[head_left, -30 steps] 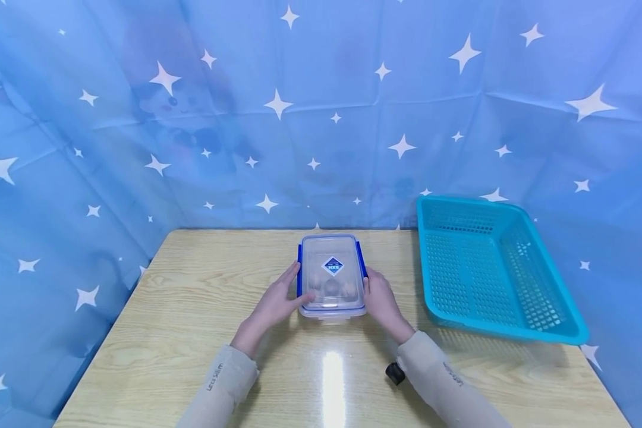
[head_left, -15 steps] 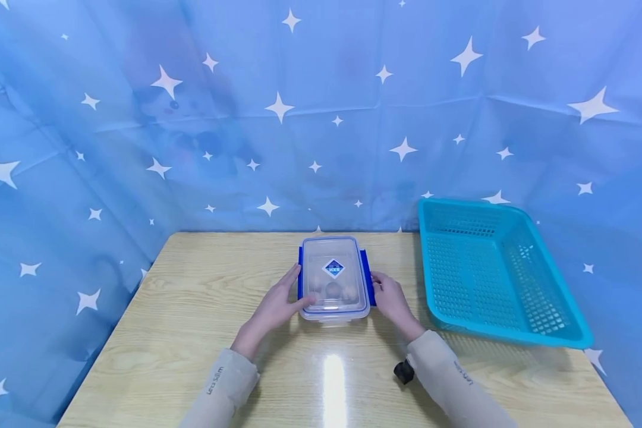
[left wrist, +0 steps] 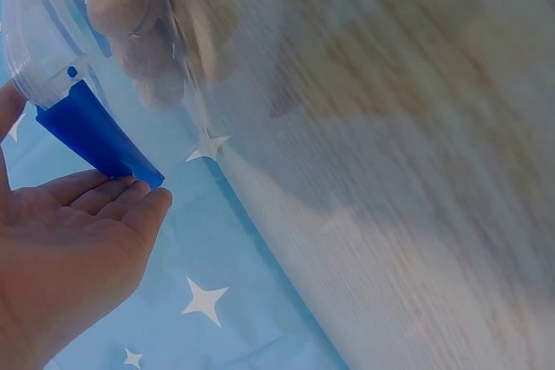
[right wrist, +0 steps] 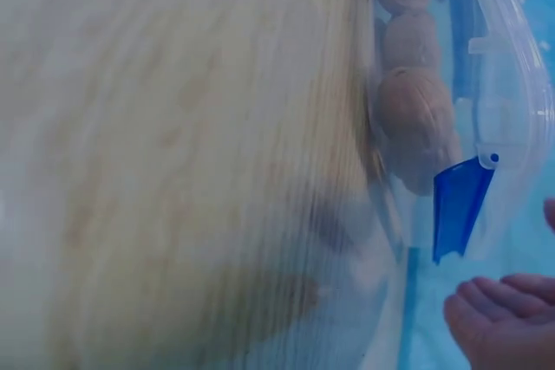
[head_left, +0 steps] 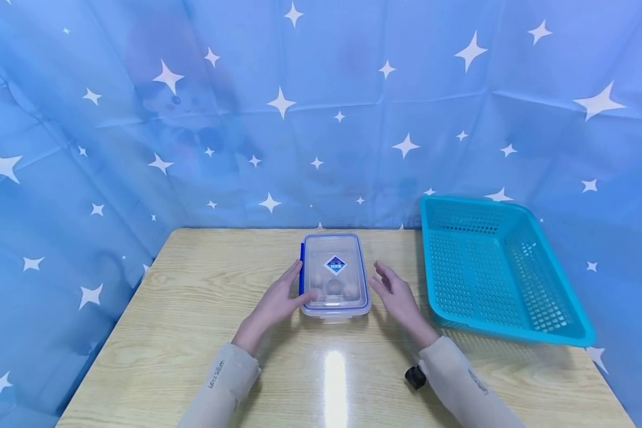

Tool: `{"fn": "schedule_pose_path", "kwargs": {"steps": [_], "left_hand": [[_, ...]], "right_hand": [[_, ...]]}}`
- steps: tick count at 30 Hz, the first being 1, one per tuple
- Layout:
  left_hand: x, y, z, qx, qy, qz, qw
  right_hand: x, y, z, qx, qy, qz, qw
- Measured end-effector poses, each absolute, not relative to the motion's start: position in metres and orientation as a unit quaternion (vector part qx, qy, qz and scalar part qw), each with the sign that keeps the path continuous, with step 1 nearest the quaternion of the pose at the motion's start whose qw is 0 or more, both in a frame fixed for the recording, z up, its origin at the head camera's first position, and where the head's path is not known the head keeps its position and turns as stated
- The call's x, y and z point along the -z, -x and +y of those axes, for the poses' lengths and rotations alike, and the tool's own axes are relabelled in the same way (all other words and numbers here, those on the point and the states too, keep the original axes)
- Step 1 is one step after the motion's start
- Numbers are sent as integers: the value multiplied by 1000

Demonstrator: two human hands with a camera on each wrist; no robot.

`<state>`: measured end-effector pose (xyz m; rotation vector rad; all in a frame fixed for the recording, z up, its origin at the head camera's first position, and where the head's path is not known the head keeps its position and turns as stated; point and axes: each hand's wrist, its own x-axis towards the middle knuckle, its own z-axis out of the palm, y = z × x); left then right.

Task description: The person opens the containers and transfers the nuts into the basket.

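A clear plastic food container (head_left: 334,285) with a blue-edged lid and a diamond-shaped label sits on the table. Several brown, walnut-like lumps (right wrist: 416,101) show through its wall. My left hand (head_left: 275,303) holds its left side, thumb over the lid's near corner. In the left wrist view, those fingertips meet the lower end of a blue latch flap (left wrist: 95,132), which stands out from the wall. On the opposite side another blue flap (right wrist: 461,208) hangs down, unfastened. My right hand (head_left: 398,297) is apart from the container, just to its right, with fingers loosely bent and nothing held.
A turquoise perforated plastic basket (head_left: 428,279) stands on the right of the wooden table (head_left: 203,297). A blue curtain with white stars (head_left: 331,142) hangs behind the table's far edge. A small black device (head_left: 415,377) sits at the right sleeve.
My right hand has pulled the right-hand latch flap outward, let go of it and moved away to the right. The flap has dropped out of the head view. My left hand has stayed put.
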<state>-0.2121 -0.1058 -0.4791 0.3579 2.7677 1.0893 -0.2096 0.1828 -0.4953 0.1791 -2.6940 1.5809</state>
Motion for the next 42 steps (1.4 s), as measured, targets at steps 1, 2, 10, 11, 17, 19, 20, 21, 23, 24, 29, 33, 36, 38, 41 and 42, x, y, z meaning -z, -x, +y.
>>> {"fn": "schedule_pose_path", "kwargs": {"steps": [1,2,10,11,17,19,20,21,23,24,29,33,36,38,41,42], "left_hand": [[479,212,-106,-363,-119,921,73],[479,213,-106,-363,-118,921,73],[479,212,-107,-364,-124,920,72],[479,212,-107,-363,-124,921,72],[481,214,-107,-360,-128,922,69],[481,214,-107,-360,-130,921,67],[481,214,-107,-361,-130,921,66],[481,214,-107,-362,-131,921,66],[480,214,-107,-363,-130,920,67],[480,214,-107,-363,-129,920,68],[480,213,-106,-366,-127,920,68],[481,214,-106,-364,-126,920,69],[481,214,-106,-365,-125,920,70],[480,214,-106,-367,-123,919,72],[480,214,-106,-366,-122,920,72],[480,214,-107,-366,-123,919,71]], "right_hand": [[495,208,183,-506,-63,-860,6],[494,207,183,-502,-68,-862,5],[492,198,178,-484,-83,-871,-6],[492,197,178,-480,-85,-873,-7],[496,194,175,-456,-107,-884,-11],[497,193,173,-457,-116,-882,-18],[497,193,173,-457,-120,-881,-21],[497,192,172,-459,-123,-880,-25],[497,191,170,-461,-125,-878,-32],[496,191,169,-463,-125,-877,-35],[496,191,167,-462,-131,-876,-35],[496,192,166,-468,-137,-873,-32],[497,192,165,-473,-142,-869,-29],[497,193,165,-475,-144,-868,-27],[498,193,164,-476,-143,-867,-27],[498,193,163,-479,-142,-866,-27]]}}
